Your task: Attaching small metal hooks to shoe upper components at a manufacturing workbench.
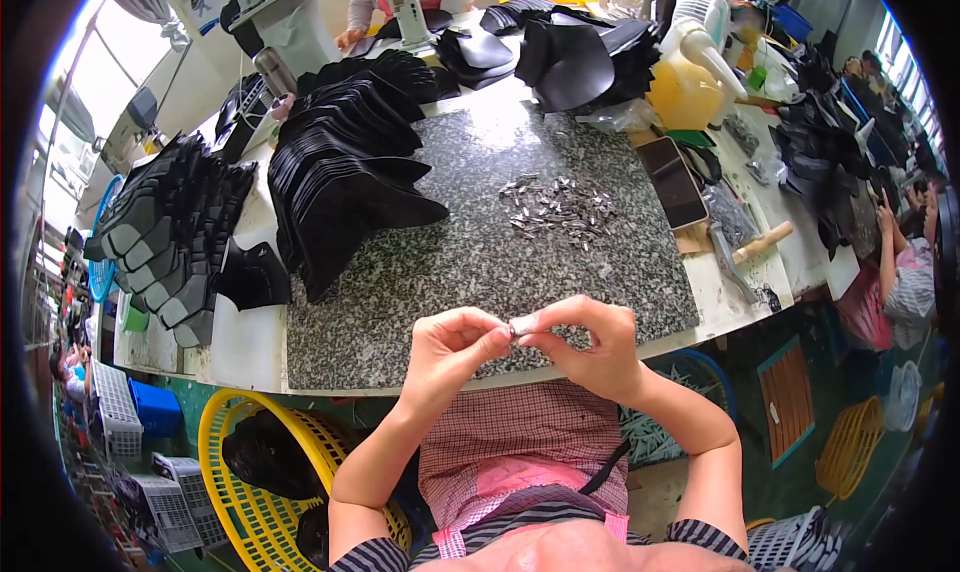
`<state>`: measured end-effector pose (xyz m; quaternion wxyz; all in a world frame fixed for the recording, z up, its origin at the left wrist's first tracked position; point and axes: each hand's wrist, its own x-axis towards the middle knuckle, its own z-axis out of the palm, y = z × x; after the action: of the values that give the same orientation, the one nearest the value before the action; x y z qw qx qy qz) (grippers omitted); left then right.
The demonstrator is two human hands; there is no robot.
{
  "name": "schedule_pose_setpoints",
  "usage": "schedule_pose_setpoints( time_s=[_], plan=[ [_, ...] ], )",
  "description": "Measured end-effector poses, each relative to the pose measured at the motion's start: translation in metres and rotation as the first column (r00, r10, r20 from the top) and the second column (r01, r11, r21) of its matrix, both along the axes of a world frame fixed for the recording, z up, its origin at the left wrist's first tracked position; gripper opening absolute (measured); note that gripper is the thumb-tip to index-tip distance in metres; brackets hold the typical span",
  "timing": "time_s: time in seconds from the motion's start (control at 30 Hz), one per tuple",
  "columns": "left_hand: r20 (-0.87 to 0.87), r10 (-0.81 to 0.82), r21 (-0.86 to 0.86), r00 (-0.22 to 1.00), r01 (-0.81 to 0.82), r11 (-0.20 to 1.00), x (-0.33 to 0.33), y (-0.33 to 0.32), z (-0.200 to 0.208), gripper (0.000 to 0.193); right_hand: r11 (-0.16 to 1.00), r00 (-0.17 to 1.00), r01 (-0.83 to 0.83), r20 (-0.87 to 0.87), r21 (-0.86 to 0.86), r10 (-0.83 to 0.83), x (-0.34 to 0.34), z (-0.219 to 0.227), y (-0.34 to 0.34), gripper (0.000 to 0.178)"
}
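Over the front edge of the speckled granite slab (450,267), both my hands meet fingertip to fingertip. My left hand (445,357) pinches a small shiny metal piece (514,333) between thumb and forefinger. From the other side, the thumb and forefinger of my right hand (595,347) close on the same piece. Fingertips cover most of it, so its exact kind cannot be told. Farther back on the slab lies a loose pile of small metal pieces (560,210). Left of it, a long fanned stack of black shoe-upper pieces (345,197) rests partly on the slab.
More black pieces (180,232) lie at left, and others (570,67) at the back. On the right are a phone (672,182), a hammer (735,262) and a yellow jug (685,82). A yellow basket (225,472) stands below left. A co-worker's hand (350,38) shows behind.
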<state>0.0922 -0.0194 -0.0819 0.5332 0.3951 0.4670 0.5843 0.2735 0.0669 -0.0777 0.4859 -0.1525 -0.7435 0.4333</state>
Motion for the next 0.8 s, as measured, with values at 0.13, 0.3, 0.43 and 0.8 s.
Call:
schedule_pose_setpoints(
  time_s=[0.13, 0.3, 0.43, 0.8],
  plan=[
    [-0.129, -0.059, 0.000, 0.990, 0.060, 0.998, 0.007, -0.007, 0.007, 0.010, 0.983, 0.986, -0.101, 0.119, -0.154, 0.120, 0.015, 0.017, 0.005, 0.024],
    [-0.108, -0.131, -0.057, 0.986, 0.125, 0.990, 0.009, -0.017, 0.005, 0.009, 0.964, 0.949, -0.155, 0.238, -0.216, 0.206, 0.021, 0.018, -0.001, 0.023],
    [-0.029, -0.204, -0.062, 0.979, 0.202, 0.977, 0.010, -0.021, 0.008, 0.010, 0.953, 0.926, -0.167, 0.292, -0.254, 0.240, 0.024, 0.020, -0.004, 0.024],
    [-0.130, -0.391, -0.009, 0.911, 0.394, 0.919, -0.001, -0.022, 0.013, 0.011, 0.684, 0.910, -0.402, 0.351, 0.609, 0.223, 0.018, 0.030, 0.005, 0.012]
  ],
)
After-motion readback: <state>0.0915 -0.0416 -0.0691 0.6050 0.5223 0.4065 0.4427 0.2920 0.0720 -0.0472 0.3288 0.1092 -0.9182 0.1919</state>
